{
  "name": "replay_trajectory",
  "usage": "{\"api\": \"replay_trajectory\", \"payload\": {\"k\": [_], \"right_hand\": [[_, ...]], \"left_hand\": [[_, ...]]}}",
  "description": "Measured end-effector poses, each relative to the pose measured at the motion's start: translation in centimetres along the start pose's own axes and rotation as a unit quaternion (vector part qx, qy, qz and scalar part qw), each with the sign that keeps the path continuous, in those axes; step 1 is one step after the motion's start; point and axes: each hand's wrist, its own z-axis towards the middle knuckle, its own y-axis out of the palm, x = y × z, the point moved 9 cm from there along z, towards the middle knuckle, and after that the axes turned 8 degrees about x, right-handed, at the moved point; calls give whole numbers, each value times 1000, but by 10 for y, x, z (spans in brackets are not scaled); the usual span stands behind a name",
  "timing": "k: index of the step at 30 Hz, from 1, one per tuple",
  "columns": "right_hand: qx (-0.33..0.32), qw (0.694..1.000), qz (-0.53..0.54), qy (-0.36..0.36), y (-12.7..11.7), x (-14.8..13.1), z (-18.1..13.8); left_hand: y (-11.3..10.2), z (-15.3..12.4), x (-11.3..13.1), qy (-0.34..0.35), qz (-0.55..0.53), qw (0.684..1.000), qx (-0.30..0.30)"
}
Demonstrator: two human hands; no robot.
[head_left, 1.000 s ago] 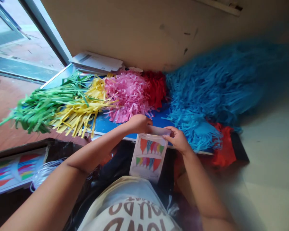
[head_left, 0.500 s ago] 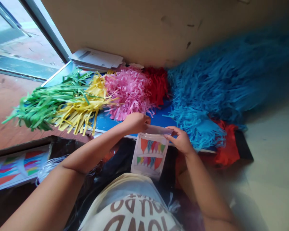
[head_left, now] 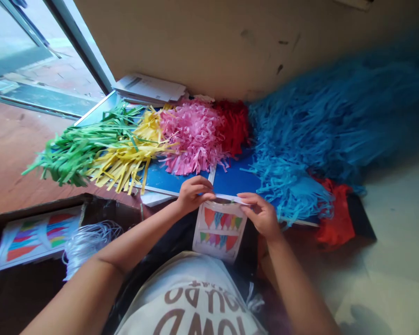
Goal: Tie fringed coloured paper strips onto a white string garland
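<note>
Both hands hold a clear plastic packet (head_left: pixel 219 229) with a printed card of coloured pennant flags inside. My left hand (head_left: pixel 192 193) pinches its top left corner with fingers closed. My right hand (head_left: pixel 261 214) pinches the top right edge, where the flap folds over. The packet hangs in front of my chest, just before the edge of a blue board (head_left: pixel 230 179).
On the blue board lie heaps of shredded paper fringe: green (head_left: pixel 77 153), yellow (head_left: pixel 125 158), pink (head_left: pixel 193 135), red (head_left: pixel 233 125) and a large blue mass (head_left: pixel 317 125). White papers (head_left: pixel 148 88) lie by the wall. At left are a printed flag sheet (head_left: pixel 35 237) and coiled white string (head_left: pixel 87 239).
My hands have drawn slightly closer to me with the packet, and the top flap now lies flatter. The view has shifted a little to the left.
</note>
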Motion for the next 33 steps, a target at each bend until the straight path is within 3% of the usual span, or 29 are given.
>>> {"api": "replay_trajectory", "payload": {"k": [3, 6, 9, 11, 16, 22, 27, 33], "right_hand": [[32, 999, 7, 9, -3, -4, -11], [67, 997, -5, 50, -10, -7, -16], [34, 992, -8, 122, -7, -6, -16], [5, 989, -30, 145, -6, -9, -16], [0, 991, -83, 109, -10, -26, -15], [7, 989, -125, 77, -10, -38, -20], [-15, 993, -113, 30, -8, -47, -10], [-45, 984, -162, -53, -7, -46, 12]], "left_hand": [[-1, -18, 6, -46, -48, 998, 25], [2, -33, 6, -148, -89, 985, 15], [6, -40, 7, -237, -97, 966, -31], [7, -39, 12, -257, -84, 960, -74], [3, -29, 29, -221, -47, 966, -129], [-2, -26, 44, -195, 2, 971, -138], [9, -8, 60, -89, 72, 968, -223], [24, 10, 40, -33, 151, 948, -280]]}}
